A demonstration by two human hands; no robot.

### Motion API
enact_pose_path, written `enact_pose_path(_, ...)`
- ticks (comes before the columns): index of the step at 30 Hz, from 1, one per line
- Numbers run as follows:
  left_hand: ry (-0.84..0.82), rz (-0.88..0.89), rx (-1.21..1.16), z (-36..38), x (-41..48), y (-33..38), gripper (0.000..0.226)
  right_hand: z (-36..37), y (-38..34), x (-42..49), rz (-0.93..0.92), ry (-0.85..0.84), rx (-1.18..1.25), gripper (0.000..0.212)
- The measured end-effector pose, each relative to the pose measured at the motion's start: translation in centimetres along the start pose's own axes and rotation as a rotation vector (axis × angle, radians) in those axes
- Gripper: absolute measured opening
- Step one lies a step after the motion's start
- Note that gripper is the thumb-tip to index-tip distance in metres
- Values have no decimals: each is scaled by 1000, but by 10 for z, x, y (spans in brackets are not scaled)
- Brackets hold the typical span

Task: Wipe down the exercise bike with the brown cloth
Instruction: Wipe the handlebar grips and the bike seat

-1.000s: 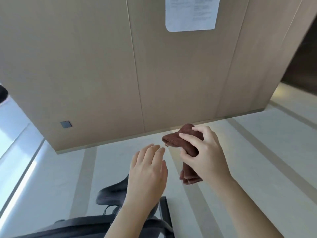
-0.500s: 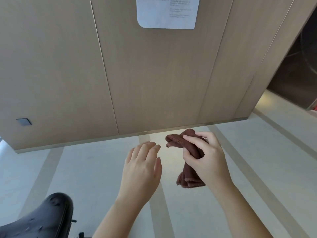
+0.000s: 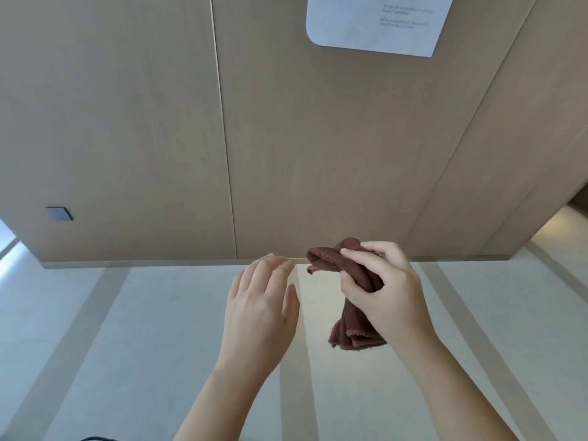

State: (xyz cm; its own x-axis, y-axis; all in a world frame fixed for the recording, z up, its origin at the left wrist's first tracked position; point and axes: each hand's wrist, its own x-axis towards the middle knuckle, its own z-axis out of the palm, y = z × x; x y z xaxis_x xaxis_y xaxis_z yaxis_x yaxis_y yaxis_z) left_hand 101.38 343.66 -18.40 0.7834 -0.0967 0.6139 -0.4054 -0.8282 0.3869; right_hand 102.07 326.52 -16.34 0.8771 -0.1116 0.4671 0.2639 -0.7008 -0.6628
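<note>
My right hand [image 3: 386, 291] grips the bunched brown cloth [image 3: 353, 323] in mid-air, with one end poking out above my fingers and the rest hanging below my palm. My left hand [image 3: 259, 308] hovers just left of the cloth, fingers straight and together, holding nothing and not touching it. Of the exercise bike only a thin dark sliver [image 3: 95, 438] shows at the bottom edge.
A wood-panelled wall [image 3: 286, 138] fills the upper view, with a white paper notice [image 3: 378, 22] at the top right and a small dark square plate [image 3: 59, 214] low on the left. Below is a pale floor [image 3: 159, 329] with darker stripes.
The view has swung back toward the left and lifted, so the black bike seat at the lower left has almost left the frame. My hands keep the same pose, the right still gripping the cloth.
</note>
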Motion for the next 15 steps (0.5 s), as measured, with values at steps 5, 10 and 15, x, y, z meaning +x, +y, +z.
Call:
enact_pose_path(5, 34, -141, 77, 0, 61, -94, 30, 104, -28, 99, -72, -141, 100, 28)
enact_pose_path(10, 107, -285, 232, -17, 102, -176, 32, 200, -64, 163, -202, -289, 210, 28)
enact_pose_path(15, 131, -415, 350, -28, 117, -228, 34, 273, -91, 203, -294, -431, 295, 29)
